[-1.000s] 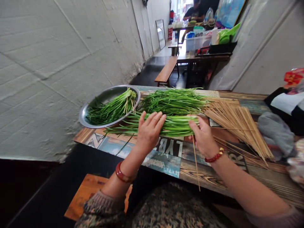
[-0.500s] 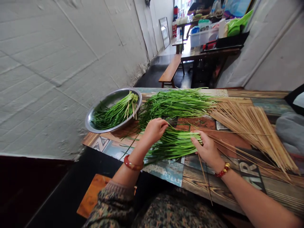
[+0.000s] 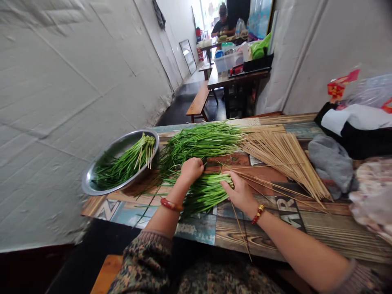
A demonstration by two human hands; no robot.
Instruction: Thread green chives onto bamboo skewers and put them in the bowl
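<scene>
Chives, long, slender and green with pale, evenly gathered ends, lay in one bunch on the patchwork tabletop between a person's two hands. The right hand had its fingers curled around the pale ends; the left hand was bent inward near the leaves, its hold impossible to tell. Beyond were one loose pile of greens, one metal basin bearing more, and one fan of skewers too many to count. Farther back was one co-worker.
</scene>
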